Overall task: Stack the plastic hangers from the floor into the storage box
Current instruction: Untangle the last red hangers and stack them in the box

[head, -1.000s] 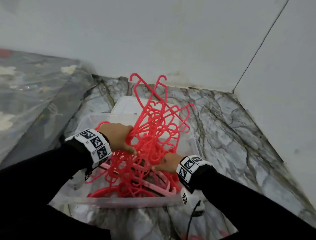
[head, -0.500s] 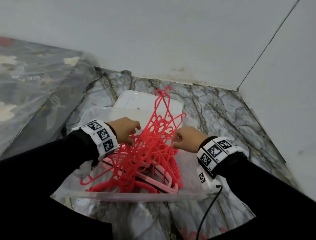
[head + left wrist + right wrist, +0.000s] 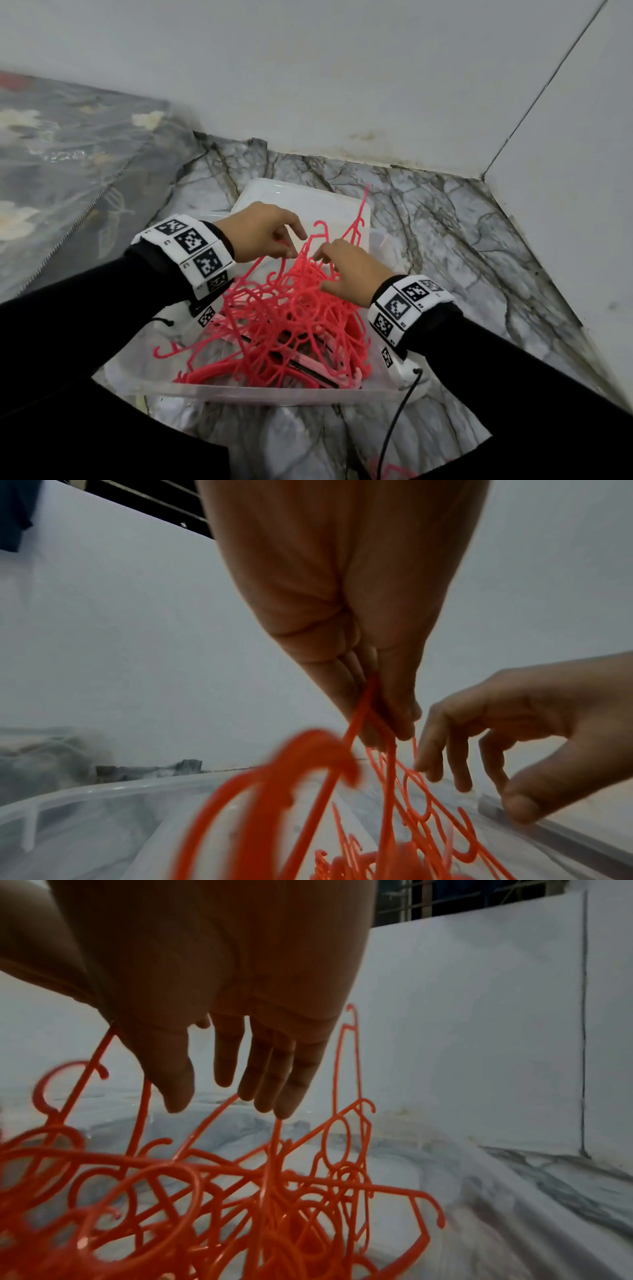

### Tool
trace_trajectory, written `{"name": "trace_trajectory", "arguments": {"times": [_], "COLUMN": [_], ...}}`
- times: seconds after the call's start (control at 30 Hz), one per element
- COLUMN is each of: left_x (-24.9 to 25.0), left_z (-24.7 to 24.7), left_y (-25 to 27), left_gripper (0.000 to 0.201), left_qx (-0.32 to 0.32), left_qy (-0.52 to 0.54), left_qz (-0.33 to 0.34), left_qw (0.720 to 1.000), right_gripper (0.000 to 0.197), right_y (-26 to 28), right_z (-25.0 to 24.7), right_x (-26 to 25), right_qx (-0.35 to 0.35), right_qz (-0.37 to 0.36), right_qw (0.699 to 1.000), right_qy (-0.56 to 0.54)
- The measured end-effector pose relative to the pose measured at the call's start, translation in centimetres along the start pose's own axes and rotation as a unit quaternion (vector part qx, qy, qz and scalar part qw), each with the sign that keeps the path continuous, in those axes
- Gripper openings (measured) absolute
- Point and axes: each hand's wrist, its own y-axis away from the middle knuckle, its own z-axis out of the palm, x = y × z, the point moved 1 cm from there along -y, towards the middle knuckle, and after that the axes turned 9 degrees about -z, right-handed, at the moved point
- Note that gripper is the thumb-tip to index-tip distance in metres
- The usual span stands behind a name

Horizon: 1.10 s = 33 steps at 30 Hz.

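Left hand (image 3: pixel 260 233) is up over the clear storage box (image 3: pixel 274 394), fingers pinching a thin bar of the red hangers (image 3: pixel 294 325). The tangle sits heaped inside the box on the marble floor (image 3: pixel 462 240). Right hand (image 3: pixel 349 270) hovers on top of the pile, fingers spread and relaxed, gripping nothing.

hangers (image 3: pixel 291 318): coral-pink plastic, tangled heap, hooks jutting up | storage box (image 3: pixel 274 394): clear, on floor, holds heap
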Motion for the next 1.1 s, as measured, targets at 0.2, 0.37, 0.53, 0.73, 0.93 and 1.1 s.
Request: {"name": "trace_trajectory", "arguments": {"times": [0.2, 0.37, 0.53, 0.73, 0.93, 1.1], "left_x": [-0.2, 0.6, 2.0, 0.9, 0.5, 0.7], "left_z": [-0.9, -1.5, -0.9, -1.0, -1.3, -2.1], "left_y": [0.5, 1.0, 0.8, 0.4, 0.4, 0.0], "left_gripper": [0.021, 0.023, 0.022, 0.01, 0.006, 0.008], "left_qx": [0.066, 0.079, 0.094, 0.114, 0.111, 0.166], "left_qy": [0.124, 0.259, 0.3, 0.217, 0.233, 0.183], "left_qz": [0.012, 0.025, 0.047, 0.001, -0.024, -0.012], "left_qw": [0.99, 0.962, 0.948, 0.97, 0.966, 0.969], "right_gripper": [0.021, 0.032, 0.038, 0.02, 0.031, 0.019], "right_y": [-0.3, -0.9, -1.9, -2.2, -0.4, -0.9], "right_z": [0.7, -1.0, -1.0, -0.2, 1.5, 0.5], "right_x": [-0.8, -1.1, -3.3, -2.2, 0.3, -0.9], "right_qx": [-0.027, 0.075, 0.076, 0.058, -0.191, -0.106], "right_qz": [-0.022, 0.011, 0.002, 0.031, 0.028, -0.035], "right_qw": [0.999, 0.992, 0.979, 0.995, 0.973, 0.981], "right_qy": [-0.014, -0.103, -0.19, -0.081, 0.125, 0.158]}}
